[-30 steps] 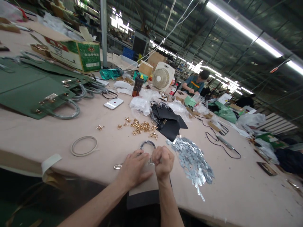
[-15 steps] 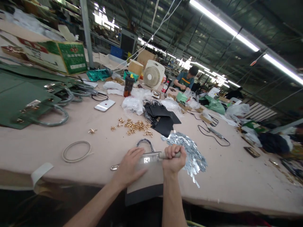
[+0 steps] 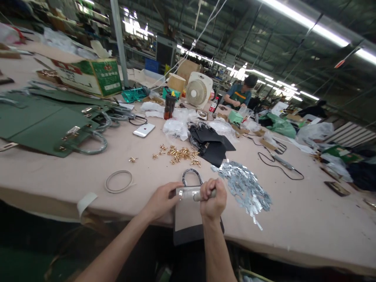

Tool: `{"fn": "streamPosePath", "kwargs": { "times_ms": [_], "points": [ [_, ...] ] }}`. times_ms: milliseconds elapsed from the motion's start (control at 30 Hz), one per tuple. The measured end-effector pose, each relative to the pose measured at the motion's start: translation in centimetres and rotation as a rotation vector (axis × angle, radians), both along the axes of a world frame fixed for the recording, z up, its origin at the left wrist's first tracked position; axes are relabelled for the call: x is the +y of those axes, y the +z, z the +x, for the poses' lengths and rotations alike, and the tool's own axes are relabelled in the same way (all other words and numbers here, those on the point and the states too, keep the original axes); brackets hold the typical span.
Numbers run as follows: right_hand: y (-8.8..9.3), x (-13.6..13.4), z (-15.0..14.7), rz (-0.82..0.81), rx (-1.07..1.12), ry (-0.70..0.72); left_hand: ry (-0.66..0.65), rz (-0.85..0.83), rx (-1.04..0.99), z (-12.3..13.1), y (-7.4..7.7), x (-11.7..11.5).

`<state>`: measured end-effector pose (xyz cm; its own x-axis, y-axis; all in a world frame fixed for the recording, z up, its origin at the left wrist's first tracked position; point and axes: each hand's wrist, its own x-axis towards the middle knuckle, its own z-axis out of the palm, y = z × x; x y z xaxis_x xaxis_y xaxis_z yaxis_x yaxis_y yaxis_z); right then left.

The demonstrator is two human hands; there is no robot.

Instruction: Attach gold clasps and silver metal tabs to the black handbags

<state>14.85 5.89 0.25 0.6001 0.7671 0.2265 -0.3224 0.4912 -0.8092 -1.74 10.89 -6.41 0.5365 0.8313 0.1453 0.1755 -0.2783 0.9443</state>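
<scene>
A small bag panel, beige with a dark lower band, lies at the table's front edge, its dark looped handle pointing away from me. My left hand rests on the panel's upper left corner, thumb and fingers apart. My right hand is wrapped round a pale cylindrical tool handle, above the panel's upper right part. Two shiny metal plates show along the panel's top. Gold-coloured fasteners lie beyond the bag, and a heap of silver metal strips is to its right.
Black pieces, a phone, a cord ring and green bags lie on the table. A corded tool is at the right. Beyond stand a fan and a person.
The view has swung left, so things appear farther right. My left hand has moved to the panel's corner, uncovering its left part. The tool in my right hand now points at the panel.
</scene>
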Motion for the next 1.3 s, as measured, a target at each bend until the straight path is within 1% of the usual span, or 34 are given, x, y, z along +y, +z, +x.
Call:
{"fn": "streamPosePath", "kwargs": {
  "times_ms": [67,133,267,333,467,600,733,933,1067,1167,1300],
  "points": [
    [-0.9,0.1,-1.0,-0.015,-0.013,0.023,-0.019,0.072,0.036,-0.2,0.2,0.1],
    [-1.7,0.2,-1.1,-0.056,-0.025,0.054,-0.04,0.143,0.076,-0.5,0.3,0.2],
    [-3.0,0.2,-0.1,-0.188,-0.081,0.117,-0.087,0.25,0.185,-0.9,0.6,0.5],
    [-3.6,0.2,0.4,-0.208,-0.074,0.115,-0.108,0.288,0.237,-0.9,0.6,0.6],
    [-4.2,0.4,0.8,-0.208,-0.021,0.103,-0.102,0.351,0.301,-0.7,0.0,0.7],
    [-4.4,0.6,1.0,-0.227,-0.03,0.104,-0.063,0.395,0.266,-0.6,-0.9,0.5],
    [-4.3,0.7,1.0,-0.239,-0.045,0.107,-0.032,0.351,0.221,-0.4,-1.0,0.4],
    [-4.5,0.7,1.2,-0.213,-0.02,0.121,-0.005,0.203,0.179,0.0,-0.1,0.3],
    [-4.7,0.5,1.1,-0.212,-0.042,0.128,0.025,0.15,0.174,0.4,0.3,0.2],
    [-4.6,0.3,0.9,-0.207,-0.074,0.127,0.018,0.115,0.168,0.4,0.2,0.3],
    [-4.6,0.2,0.8,-0.212,-0.088,0.123,-0.032,0.042,0.132,-0.1,0.1,0.7]
  ]
}}
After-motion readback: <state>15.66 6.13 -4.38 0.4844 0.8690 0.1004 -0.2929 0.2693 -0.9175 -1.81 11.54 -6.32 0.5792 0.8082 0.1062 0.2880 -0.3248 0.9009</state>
